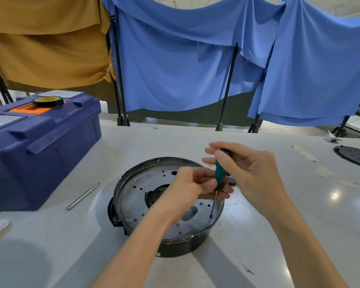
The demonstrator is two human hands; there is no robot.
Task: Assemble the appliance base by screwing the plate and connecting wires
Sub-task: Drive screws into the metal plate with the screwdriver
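Observation:
A round black appliance base (175, 244) stands on the white table, with a perforated metal plate (133, 194) set in its top. A green-handled screwdriver (219, 173) stands nearly upright, its tip in a hole near the plate's right rim. My right hand (243, 169) grips the top of the handle. My left hand (193, 186) pinches the lower end of the handle where the shaft begins. A small dark part (232, 180) lies just behind the screwdriver, partly hidden by my fingers.
A blue toolbox (35, 146) stands at the left with a roll of black tape (48, 101) on its lid. A metal rod (82, 196) lies between toolbox and base. Another black perforated disc (354, 155) sits at the far right. Blue and mustard cloths hang behind.

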